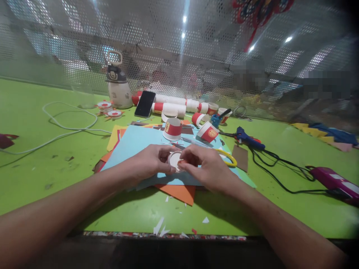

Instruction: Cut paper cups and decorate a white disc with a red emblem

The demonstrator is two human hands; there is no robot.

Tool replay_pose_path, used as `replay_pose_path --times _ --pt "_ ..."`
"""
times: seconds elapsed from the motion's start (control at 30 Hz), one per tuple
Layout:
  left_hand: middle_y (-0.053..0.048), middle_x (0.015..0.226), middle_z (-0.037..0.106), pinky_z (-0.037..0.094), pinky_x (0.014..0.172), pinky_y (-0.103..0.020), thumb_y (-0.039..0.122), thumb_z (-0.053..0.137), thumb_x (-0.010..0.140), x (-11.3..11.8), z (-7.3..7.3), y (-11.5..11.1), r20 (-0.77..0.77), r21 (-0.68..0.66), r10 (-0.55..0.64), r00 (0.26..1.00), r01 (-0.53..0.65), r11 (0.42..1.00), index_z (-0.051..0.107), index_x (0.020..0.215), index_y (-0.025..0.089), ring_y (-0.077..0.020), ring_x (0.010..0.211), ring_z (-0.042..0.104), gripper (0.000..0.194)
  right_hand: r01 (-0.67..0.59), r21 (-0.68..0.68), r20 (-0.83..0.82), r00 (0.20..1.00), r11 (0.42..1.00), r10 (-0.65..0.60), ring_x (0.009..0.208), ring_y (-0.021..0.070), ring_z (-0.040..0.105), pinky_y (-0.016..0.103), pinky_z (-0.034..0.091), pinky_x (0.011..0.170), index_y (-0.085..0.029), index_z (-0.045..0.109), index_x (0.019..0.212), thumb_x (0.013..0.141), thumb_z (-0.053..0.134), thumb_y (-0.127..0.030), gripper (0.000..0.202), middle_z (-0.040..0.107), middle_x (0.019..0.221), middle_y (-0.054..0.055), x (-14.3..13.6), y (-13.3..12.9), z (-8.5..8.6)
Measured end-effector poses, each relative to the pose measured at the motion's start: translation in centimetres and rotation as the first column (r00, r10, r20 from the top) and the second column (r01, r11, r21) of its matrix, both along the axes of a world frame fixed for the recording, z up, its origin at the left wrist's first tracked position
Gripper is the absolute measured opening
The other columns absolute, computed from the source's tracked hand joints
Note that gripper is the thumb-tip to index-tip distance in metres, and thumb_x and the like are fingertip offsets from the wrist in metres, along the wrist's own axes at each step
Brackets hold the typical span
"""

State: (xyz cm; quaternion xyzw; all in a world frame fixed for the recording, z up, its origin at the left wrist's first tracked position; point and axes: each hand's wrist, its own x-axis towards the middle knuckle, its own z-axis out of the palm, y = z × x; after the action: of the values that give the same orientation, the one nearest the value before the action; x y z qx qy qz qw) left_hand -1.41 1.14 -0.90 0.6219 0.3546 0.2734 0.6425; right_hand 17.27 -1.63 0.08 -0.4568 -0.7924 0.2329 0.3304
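Note:
Between my hands is a small round white piece (174, 160) with a raised rim, like the bottom of a paper cup. My left hand (153, 160) grips its left side with thumb and fingers. My right hand (206, 164) is closed at its right edge, with a small orange-red bit (183, 163) at the fingertips, too small to name. Under both hands lies light blue paper (129, 149), over orange paper (179, 192). Just beyond stand a red and white paper cup (173, 130) and a tilted one (208, 132). Yellow-handled scissors (228, 158) lie beside my right hand.
A glue gun (248, 139) with a black cable lies right, near a magenta device (335, 179). Behind are a phone (145, 104), stacked cups (171, 109) and a white bottle (119, 89). A white cord (70, 130) loops left. Paper scraps (159, 225) lie near the front edge.

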Motion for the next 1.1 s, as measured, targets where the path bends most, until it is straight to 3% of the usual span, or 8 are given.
replay_pose_path --times 0.13,0.33,0.43,0.57,0.73,0.87,1.1 --pt "-0.005 0.092 0.069 0.046 0.074 -0.032 0.014 0.071 0.059 0.1 0.3 0.2 -0.069 0.029 0.028 0.997 -0.026 0.999 0.065 0.114 0.015 -0.019 0.082 0.061 0.055 0.084 -0.132 -0.266 0.957 0.988 -0.117 0.056 0.0103 0.054 0.025 0.043 0.052 -0.015 0.064 0.081 0.081 0.065 -0.021 0.006 0.062 0.066 -0.001 0.7 0.9 0.7" --pt "-0.004 0.097 0.069 0.046 0.072 -0.031 0.018 0.064 0.067 -0.5 0.4 0.7 -0.311 0.289 0.013 0.95 0.082 0.954 0.061 0.123 0.018 -0.0203 0.084 0.06 0.056 0.061 -0.321 -0.471 0.855 0.945 -0.215 0.053 0.0103 0.058 0.024 0.049 0.051 -0.015 0.065 0.079 0.072 0.073 -0.025 0.015 0.063 0.06 -0.002 1.5 2.0 0.5" --pt "-0.003 0.096 0.068 0.044 0.071 -0.031 0.019 0.058 0.071 -0.8 0.6 0.7 -0.47 0.404 0.054 0.881 0.16 0.901 0.06 0.125 0.02 -0.0207 0.082 0.06 0.054 -0.008 -0.403 -0.499 0.84 0.915 -0.213 0.052 0.0104 0.059 0.024 0.05 0.05 -0.015 0.067 0.079 0.07 0.074 -0.025 0.015 0.066 0.061 -0.001 1.1 1.8 0.2" --pt "-0.005 0.102 0.064 0.044 0.073 -0.032 0.018 0.053 0.071 -1.0 0.9 0.4 -0.551 0.523 0.154 0.82 0.195 0.83 0.061 0.12 0.021 -0.0214 0.085 0.059 0.05 -0.088 -0.477 -0.514 0.835 0.874 -0.196 0.052 0.0099 0.06 0.023 0.052 0.051 -0.015 0.067 0.078 0.071 0.073 -0.021 0.012 0.067 0.06 0.0 0.4 1.2 -0.1" --pt "-0.003 0.095 0.062 0.043 0.07 -0.031 0.017 0.051 0.067 -0.9 1.3 0.1 -0.585 0.468 0.128 0.801 0.205 0.86 0.063 0.113 0.02 -0.0202 0.08 0.057 0.047 -0.124 -0.52 -0.51 0.839 0.845 -0.191 0.051 0.0092 0.06 0.022 0.052 0.051 -0.015 0.067 0.079 0.073 0.073 -0.021 0.01 0.066 0.058 -0.001 0.4 1.2 -0.5" --pt "-0.004 0.095 0.058 0.043 0.072 -0.033 0.018 0.053 0.069 -0.7 1.2 0.0 -0.593 0.522 0.141 0.793 0.245 0.817 0.062 0.11 0.019 -0.0222 0.084 0.056 0.043 -0.131 -0.543 -0.506 0.839 0.829 -0.199 0.05 0.0092 0.061 0.022 0.052 0.051 -0.015 0.066 0.08 0.074 0.071 -0.021 0.009 0.067 0.059 -0.001 0.6 1.4 -0.5" --pt "-0.008 0.103 0.059 0.042 0.08 -0.039 0.034 0.059 0.078 -0.6 0.3 0.1 -0.595 0.575 0.192 0.78 0.247 0.78 0.062 0.113 0.021 -0.0265 0.095 0.054 0.037 -0.111 -0.56 -0.479 0.852 0.821 -0.212 0.052 0.0098 0.061 0.024 0.051 0.053 -0.015 0.067 0.081 0.074 0.07 -0.02 0.009 0.067 0.059 -0.001 0.6 1.4 -0.1"
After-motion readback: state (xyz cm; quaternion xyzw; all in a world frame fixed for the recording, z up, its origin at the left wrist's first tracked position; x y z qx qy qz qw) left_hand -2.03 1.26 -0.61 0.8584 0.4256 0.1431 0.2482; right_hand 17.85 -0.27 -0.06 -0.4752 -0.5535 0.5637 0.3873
